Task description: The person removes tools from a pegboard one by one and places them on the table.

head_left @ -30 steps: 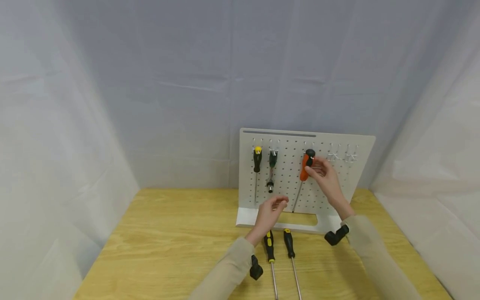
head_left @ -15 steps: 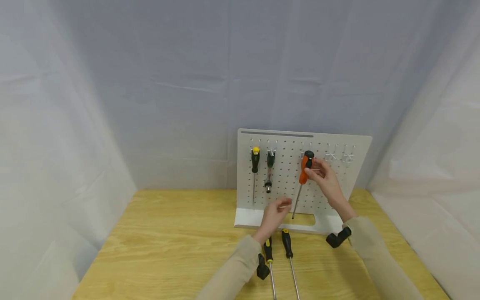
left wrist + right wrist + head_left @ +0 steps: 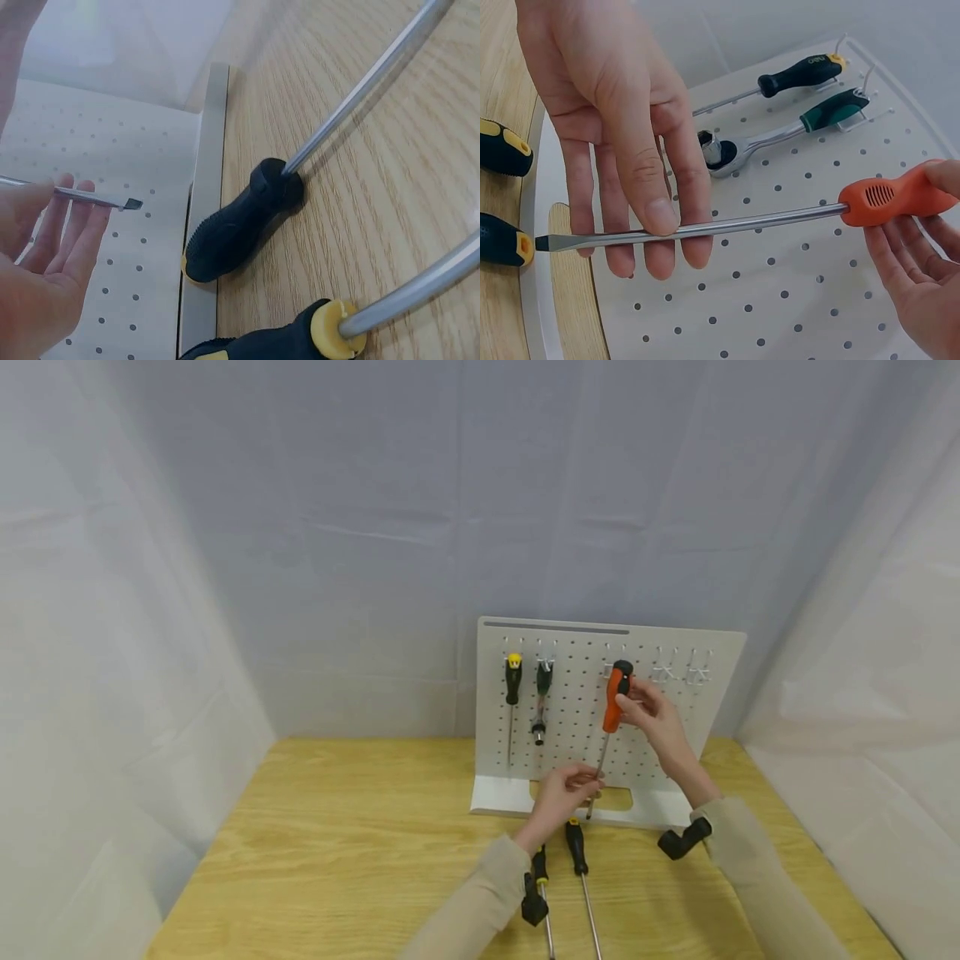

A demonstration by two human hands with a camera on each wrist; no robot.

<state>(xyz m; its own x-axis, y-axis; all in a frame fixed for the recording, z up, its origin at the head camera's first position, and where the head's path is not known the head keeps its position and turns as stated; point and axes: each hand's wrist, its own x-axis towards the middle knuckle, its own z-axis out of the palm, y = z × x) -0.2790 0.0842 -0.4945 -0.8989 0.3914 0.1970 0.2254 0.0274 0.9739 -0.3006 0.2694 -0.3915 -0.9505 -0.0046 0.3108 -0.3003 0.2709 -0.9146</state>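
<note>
Gripping an orange screwdriver (image 3: 612,710) by its handle, the right hand (image 3: 662,728) is between 3 and 4 o'clock from the head view's centre, thumb and fingers clamped on the handle. The left hand (image 3: 562,795), at 5 o'clock, pinches the metal shaft near its flat tip, thumb on 1 side and fingers on the other. The screwdriver leans slightly, its black-capped end toward 12 to 1 o'clock and its tip toward 6 to 7, in front of a white pegboard (image 3: 573,747).

At 9 o'clock from the orange handle, a green-handled ratchet (image 3: 543,682) hangs on the board; farther out the same way hangs a yellow-topped screwdriver (image 3: 513,685). Between 12 and 2 o'clock from the right hand are 2 wire hooks (image 3: 666,673). Between 6 and 7 o'clock from the left hand, 2 black-and-yellow screwdrivers (image 3: 578,853) lie on the wooden surface (image 3: 337,843), shafts toward 6 o'clock; a black wrist camera (image 3: 534,906) partly covers 1 of them.
</note>
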